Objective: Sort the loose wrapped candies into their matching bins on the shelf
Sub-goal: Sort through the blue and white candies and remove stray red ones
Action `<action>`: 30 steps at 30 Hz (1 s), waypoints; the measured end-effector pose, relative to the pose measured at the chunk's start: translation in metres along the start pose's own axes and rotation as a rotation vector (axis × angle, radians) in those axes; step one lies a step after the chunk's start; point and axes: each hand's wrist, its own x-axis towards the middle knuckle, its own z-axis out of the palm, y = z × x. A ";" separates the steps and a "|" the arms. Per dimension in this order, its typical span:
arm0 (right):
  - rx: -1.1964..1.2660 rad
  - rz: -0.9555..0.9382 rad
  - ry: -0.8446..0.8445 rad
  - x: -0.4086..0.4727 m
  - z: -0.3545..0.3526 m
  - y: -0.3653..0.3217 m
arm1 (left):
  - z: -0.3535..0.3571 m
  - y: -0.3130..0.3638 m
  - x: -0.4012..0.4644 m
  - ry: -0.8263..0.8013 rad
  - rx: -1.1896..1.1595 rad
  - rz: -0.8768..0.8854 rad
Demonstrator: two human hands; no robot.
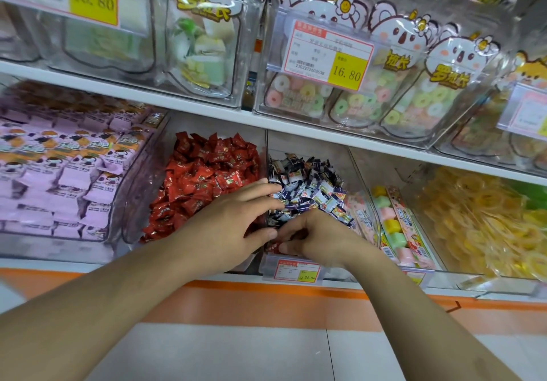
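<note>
A small red candy (pixel 273 246) is apparently pinched by the curled right hand (pixel 318 240) (tag (pixel 297 271) reads 24.90); the left hand (pixel 233 226) is spread flat.

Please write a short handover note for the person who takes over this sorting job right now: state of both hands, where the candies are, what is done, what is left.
Left hand: open, fingers straight, reaching over the divider between the red candy bin and the dark-wrapped candy bin.
Right hand: fingers curled at the front of the dark-wrapped candy bin, apparently pinching a small red-wrapped candy; it is partly hidden.
Done: cannot tell how many strays are already moved.
Left: probably move that red piece into the red candy bin, then check the dark pile for more strays.
</note>
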 end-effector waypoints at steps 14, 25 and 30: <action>0.409 -0.130 0.281 -0.022 -0.020 -0.012 | -0.007 0.008 -0.001 0.160 -0.191 -0.119; 0.288 -0.146 0.150 -0.023 -0.020 -0.013 | -0.025 0.005 -0.008 0.321 -0.030 -0.183; 0.071 -0.017 -0.026 -0.017 -0.019 0.003 | -0.014 0.009 -0.009 0.043 0.013 -0.012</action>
